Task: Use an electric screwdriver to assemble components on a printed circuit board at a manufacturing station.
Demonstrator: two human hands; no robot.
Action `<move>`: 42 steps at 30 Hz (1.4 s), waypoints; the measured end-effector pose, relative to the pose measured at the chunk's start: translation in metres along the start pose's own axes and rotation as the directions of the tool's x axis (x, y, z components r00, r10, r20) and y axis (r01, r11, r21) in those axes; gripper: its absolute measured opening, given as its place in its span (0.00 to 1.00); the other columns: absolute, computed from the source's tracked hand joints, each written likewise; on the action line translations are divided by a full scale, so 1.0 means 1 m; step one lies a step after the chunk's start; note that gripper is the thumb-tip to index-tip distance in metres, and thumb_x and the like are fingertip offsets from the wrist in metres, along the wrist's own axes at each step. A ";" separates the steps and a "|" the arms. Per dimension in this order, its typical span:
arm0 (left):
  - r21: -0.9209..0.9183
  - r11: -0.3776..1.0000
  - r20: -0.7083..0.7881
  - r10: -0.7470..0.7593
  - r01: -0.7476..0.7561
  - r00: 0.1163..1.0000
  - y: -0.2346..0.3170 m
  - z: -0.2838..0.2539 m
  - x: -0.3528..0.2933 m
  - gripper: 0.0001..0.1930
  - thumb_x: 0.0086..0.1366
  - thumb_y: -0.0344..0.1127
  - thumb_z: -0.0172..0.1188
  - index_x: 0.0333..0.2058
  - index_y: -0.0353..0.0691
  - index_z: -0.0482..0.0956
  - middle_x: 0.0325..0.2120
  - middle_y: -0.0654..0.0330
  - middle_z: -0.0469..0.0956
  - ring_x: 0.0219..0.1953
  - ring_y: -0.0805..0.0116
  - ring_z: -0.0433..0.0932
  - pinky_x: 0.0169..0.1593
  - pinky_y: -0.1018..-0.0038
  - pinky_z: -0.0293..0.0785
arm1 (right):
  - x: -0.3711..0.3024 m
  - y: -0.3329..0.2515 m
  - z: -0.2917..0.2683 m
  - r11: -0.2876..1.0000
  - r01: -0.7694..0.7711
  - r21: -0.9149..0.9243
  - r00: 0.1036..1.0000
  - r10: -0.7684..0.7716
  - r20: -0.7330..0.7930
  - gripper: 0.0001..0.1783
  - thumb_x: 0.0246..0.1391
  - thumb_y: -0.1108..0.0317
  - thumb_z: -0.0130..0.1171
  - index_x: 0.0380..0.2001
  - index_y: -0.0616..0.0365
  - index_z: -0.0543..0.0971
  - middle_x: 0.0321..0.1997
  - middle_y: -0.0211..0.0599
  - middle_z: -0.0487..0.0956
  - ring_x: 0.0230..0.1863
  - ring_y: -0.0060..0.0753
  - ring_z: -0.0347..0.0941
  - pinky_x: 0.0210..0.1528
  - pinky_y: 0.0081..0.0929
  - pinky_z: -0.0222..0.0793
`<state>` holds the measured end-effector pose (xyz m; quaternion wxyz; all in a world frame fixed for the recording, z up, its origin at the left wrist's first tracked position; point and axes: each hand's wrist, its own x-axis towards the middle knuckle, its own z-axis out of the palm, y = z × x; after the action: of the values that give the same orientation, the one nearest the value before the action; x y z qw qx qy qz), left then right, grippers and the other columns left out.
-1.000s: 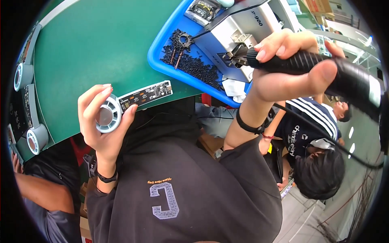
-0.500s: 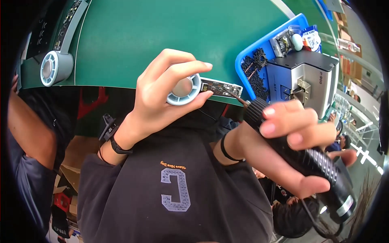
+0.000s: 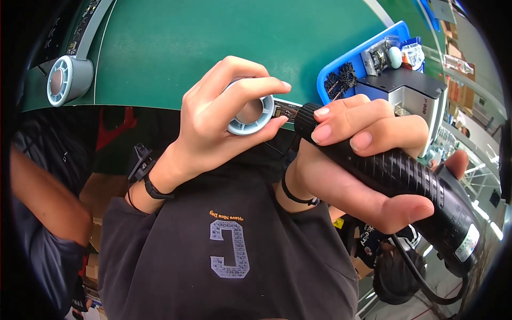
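Right at the near edge of the green table [image 3: 202, 53], a light-blue round-headed device [image 3: 250, 113] is up in the left hand [image 3: 216, 109], pinched by its spoked rim between thumb and fingers. Big change: the nose of the black electric screwdriver [image 3: 394, 173] has come down over the outer part of the circuit board strip [image 3: 282, 111], so I'd say the actual driving step is on or just about on. Can't tell if the bit touches anything, since the collar pretty much hides it. The right hand [image 3: 346, 184] is wrapped around the driver body. Compared with half a second ago, when the thin bit and the board's far end were both in plain sight, only a short bit of board shows now. A second ago that driver was way over by the boxy screw feeder [image 3: 400, 85] instead. Left-hand grip looks basically the same throughout. Further out, the feeder sits in the blue tray [image 3: 322, 80] with a clump of small black parts [image 3: 341, 82], and a second round-headed device [image 3: 80, 80] lies off to the left, well apart.
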<state>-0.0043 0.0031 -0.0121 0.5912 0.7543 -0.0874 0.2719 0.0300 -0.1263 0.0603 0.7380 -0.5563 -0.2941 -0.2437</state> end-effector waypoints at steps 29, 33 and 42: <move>0.095 0.995 0.056 0.003 -0.009 0.998 0.014 -0.005 -0.001 0.26 0.51 0.25 0.83 0.50 0.37 0.86 0.44 0.54 0.82 0.43 0.60 0.84 0.45 0.68 0.82 | -0.017 0.063 -0.005 0.997 0.067 -0.041 0.981 -0.058 0.187 0.27 0.73 0.61 0.61 0.65 0.68 0.68 0.27 0.34 0.76 0.20 0.25 0.70 0.25 0.25 0.69; 0.098 0.995 0.042 -0.014 0.009 0.999 0.009 -0.003 0.000 0.26 0.51 0.25 0.84 0.50 0.36 0.86 0.45 0.54 0.82 0.43 0.62 0.84 0.45 0.68 0.82 | 0.014 0.025 -0.003 0.994 -0.106 0.000 0.988 0.106 -0.112 0.32 0.75 0.42 0.49 0.63 0.61 0.67 0.26 0.37 0.76 0.15 0.29 0.69 0.20 0.29 0.71; 0.156 0.986 0.101 0.042 -0.058 0.994 0.010 -0.001 -0.001 0.29 0.48 0.22 0.86 0.50 0.37 0.84 0.45 0.52 0.82 0.43 0.62 0.83 0.45 0.69 0.82 | 0.079 -0.054 -0.138 0.900 0.248 -0.359 0.834 -0.387 -0.394 0.33 0.76 0.32 0.41 0.62 0.48 0.68 0.23 0.34 0.70 0.12 0.30 0.66 0.14 0.29 0.70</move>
<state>-0.0099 0.0007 -0.0040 0.5174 0.8088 -0.1129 0.2558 0.0716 -0.2760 0.1240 0.6438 -0.5292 -0.1622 -0.5283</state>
